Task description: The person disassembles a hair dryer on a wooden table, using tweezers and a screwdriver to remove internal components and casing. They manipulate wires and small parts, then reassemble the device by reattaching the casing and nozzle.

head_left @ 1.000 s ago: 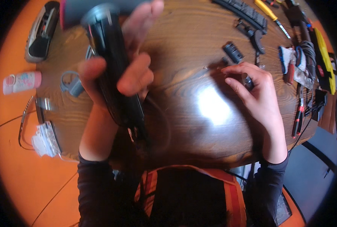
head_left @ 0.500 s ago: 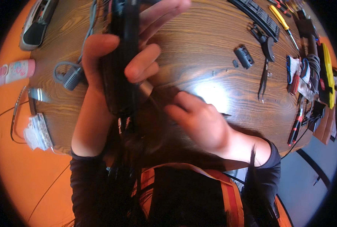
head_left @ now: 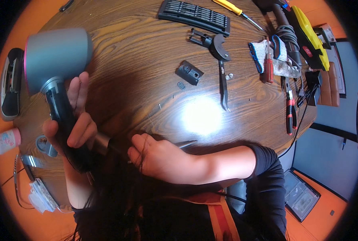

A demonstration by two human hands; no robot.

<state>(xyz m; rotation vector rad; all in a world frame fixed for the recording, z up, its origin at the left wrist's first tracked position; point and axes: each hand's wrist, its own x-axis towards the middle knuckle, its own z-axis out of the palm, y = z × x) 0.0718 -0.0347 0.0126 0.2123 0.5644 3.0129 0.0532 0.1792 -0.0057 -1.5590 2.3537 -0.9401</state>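
My left hand point(head_left: 79, 114) is wrapped round the black handle point(head_left: 60, 108) of a hair dryer point(head_left: 58, 54), which has a grey barrel with a pink rim. The dryer stands tilted above the table, barrel up, with thin wires at the handle's lower end. Beside my left fingers shows a short grey-brown tube-like piece point(head_left: 101, 142); what supports it is hidden. My right hand point(head_left: 163, 158) is closed, fingers curled near that piece, their contents hidden. A dark pointed tip point(head_left: 186, 143) shows past the right hand; I cannot tell whether the hand holds it.
On the brown wooden table lie a black bit set point(head_left: 195, 18), a yellow screwdriver point(head_left: 237, 12), a black casing part point(head_left: 189, 73), tweezers point(head_left: 223, 84) and small screws point(head_left: 160, 106). To the right are a red screwdriver point(head_left: 269, 70), a glove point(head_left: 259, 54) and red-black pliers point(head_left: 289, 114).
The view has swung to the right. The dryer's grey barrel has come into view, its handle now leaning left. My right hand stays curled near the handle's lower end.
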